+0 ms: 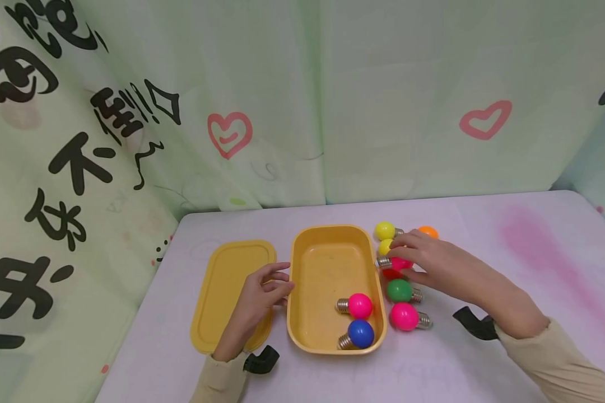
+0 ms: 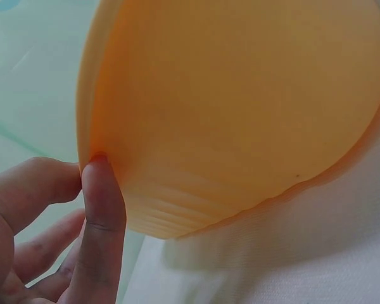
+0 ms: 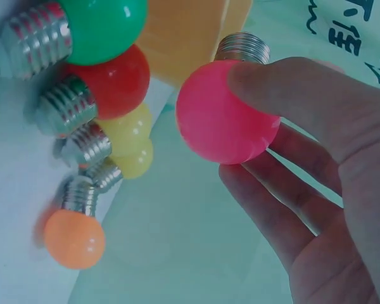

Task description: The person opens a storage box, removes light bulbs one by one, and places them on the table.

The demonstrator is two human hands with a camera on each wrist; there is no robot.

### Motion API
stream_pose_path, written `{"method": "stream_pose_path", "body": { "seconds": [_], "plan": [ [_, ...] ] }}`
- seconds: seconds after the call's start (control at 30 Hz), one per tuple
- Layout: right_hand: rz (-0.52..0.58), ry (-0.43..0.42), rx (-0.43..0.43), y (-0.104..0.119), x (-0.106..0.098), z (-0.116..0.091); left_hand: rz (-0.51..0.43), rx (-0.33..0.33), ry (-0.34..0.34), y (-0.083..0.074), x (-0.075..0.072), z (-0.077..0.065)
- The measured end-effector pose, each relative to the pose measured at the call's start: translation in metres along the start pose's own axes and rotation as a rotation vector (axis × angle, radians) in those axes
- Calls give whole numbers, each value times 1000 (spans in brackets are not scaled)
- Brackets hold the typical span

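Note:
My right hand (image 1: 428, 260) holds a pink light bulb (image 3: 221, 114) between thumb and fingers, its metal screw base pointing toward the yellow plastic box (image 1: 327, 263). In the head view this bulb overlaps the box's right rim. Inside the box lie another pink bulb (image 1: 359, 306) and a blue bulb (image 1: 360, 334), both near the front. At the box's left side, my left hand (image 1: 262, 294) pinches the rim (image 2: 85, 120) between thumb and finger.
A yellow lid (image 1: 222, 280) lies left of the box, partly under the left forearm. Along the box's right side are a yellow bulb (image 1: 385, 230), a second yellow one, a red bulb (image 3: 117, 82), a green bulb (image 1: 399, 291), a pink bulb (image 1: 404, 317) and an orange bulb (image 3: 75, 237).

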State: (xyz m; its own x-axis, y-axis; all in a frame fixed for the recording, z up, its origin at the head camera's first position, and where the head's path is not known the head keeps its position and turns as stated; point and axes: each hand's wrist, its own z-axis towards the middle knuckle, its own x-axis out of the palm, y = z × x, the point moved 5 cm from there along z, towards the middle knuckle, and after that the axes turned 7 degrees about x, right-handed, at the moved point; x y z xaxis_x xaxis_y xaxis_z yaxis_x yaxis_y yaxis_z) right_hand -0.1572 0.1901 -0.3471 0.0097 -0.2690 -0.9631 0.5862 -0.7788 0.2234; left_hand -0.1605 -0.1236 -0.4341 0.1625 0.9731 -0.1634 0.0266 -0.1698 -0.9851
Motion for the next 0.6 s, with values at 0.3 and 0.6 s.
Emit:
{"method": "stream_pose_path", "body": {
  "seconds": [0.3,0.6],
  "plan": [
    [-22,0,53,-17,2,-6,14,-8,6,0,0,-1],
    [-50,17,114,-30,5,-11,8,-11,2,1,-1,0]
  ]
}}
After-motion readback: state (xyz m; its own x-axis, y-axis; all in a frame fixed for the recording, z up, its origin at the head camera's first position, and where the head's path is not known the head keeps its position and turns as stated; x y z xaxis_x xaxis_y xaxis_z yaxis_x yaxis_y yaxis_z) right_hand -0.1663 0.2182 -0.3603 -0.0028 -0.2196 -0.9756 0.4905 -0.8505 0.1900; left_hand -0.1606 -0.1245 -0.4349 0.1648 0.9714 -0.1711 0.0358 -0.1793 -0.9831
